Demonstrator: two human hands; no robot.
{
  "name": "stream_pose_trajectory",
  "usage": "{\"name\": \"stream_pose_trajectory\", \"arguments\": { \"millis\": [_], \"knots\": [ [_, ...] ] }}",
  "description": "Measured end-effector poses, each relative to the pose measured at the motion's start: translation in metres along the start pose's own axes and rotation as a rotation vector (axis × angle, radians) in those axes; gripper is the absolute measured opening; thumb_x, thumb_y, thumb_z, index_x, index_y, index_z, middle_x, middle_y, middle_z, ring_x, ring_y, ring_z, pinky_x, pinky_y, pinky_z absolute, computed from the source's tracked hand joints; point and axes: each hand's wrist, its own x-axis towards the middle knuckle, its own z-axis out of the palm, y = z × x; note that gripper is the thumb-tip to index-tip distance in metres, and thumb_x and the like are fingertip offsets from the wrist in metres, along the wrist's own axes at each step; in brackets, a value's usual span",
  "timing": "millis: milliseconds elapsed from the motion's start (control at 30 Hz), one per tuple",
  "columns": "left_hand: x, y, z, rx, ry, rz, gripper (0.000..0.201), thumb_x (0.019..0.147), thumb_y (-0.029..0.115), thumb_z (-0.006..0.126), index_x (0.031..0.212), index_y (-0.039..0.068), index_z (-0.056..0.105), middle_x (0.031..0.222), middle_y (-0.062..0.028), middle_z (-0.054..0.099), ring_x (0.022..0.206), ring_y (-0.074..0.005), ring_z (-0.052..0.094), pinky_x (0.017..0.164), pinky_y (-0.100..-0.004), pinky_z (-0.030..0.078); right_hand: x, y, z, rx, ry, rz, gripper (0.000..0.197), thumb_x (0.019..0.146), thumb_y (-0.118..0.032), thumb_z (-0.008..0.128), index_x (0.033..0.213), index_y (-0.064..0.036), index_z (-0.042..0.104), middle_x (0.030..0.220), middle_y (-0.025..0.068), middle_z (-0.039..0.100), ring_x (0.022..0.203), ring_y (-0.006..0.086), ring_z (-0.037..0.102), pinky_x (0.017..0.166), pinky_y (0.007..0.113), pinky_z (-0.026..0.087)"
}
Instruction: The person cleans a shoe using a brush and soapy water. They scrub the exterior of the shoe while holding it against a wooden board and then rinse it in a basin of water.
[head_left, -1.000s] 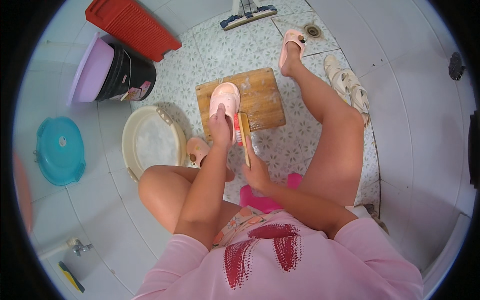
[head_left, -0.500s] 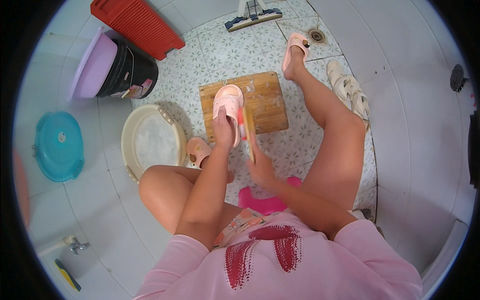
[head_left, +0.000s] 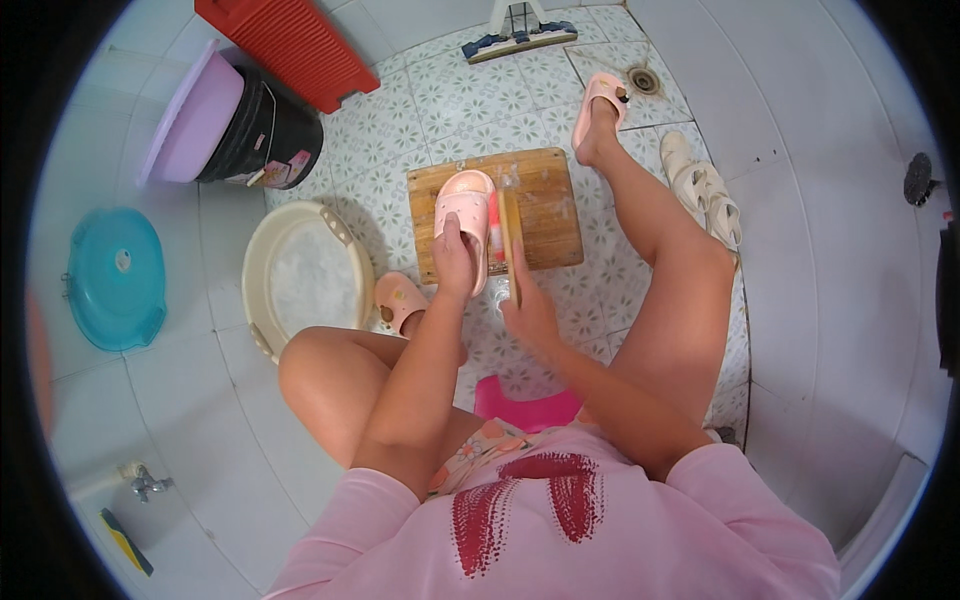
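A pink slipper [head_left: 465,200] is gripped by my left hand [head_left: 453,262], its thumb on the upper and its toe end pointing away from me. My right hand [head_left: 530,315] is closed round the handle of a scrubbing brush [head_left: 509,225] with a yellowish back and red and white bristles. Those bristles face the slipper's right side, close against it; whether they touch I cannot tell. Under both is a wooden board [head_left: 545,205] with wet, foamy patches. Some white foam shows beside my right hand.
Left of the board stands a cream basin [head_left: 262,250] with cloudy water. A black bucket [head_left: 265,135], lilac basin [head_left: 195,120] and red washboard-like panel [head_left: 290,50] are behind it. White sandals [head_left: 690,180] lie along the right wall. A pink stool [head_left: 525,405] is below me.
My right hand and the brush have shifted slightly along the slipper's side, with the brush now more upright. The whole view has moved a little; my left hand keeps its hold.
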Motion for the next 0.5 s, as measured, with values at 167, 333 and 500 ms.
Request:
{"name": "stream_pose_trajectory", "arguments": {
  "millis": [167,333,500],
  "knots": [
    [0.006,-0.012,-0.006,-0.094,-0.035,0.005,0.054,0.097,0.041,0.041,0.06,0.004,0.052,0.057,0.0007,0.046,0.054,-0.0103,0.039,0.052,-0.0292,0.033,-0.01,-0.007,0.007,-0.09,-0.013,-0.109,0.074,0.082,-0.008,0.047,0.148,-0.0161,0.015,0.099,0.0312,0.059,0.089,0.0457,0.058,0.079,0.047,0.045],
    [0.003,-0.003,-0.002,0.049,0.01,-0.025,0.051,0.096,0.04,0.041,0.063,0.003,0.055,0.059,-0.0004,0.048,0.055,-0.0105,0.041,0.053,-0.0289,0.034,0.07,-0.038,-0.014,-0.222,-0.132,0.116,0.082,0.074,-0.002,0.05,0.148,-0.0201,0.019,0.108,0.0288,0.059,0.095,0.0443,0.058,0.083,0.044,0.045],
    [0.004,0.002,0.0,-0.302,-0.015,-0.156,0.042,0.095,0.037,0.046,0.066,0.008,0.054,0.061,0.001,0.048,0.057,-0.0091,0.044,0.053,-0.0254,0.036,0.021,-0.037,-0.023,-0.225,-0.135,0.047,0.082,0.075,-0.006,0.053,0.148,-0.0215,0.018,0.103,0.0286,0.06,0.092,0.044,0.059,0.081,0.046,0.046]
  ]
}}
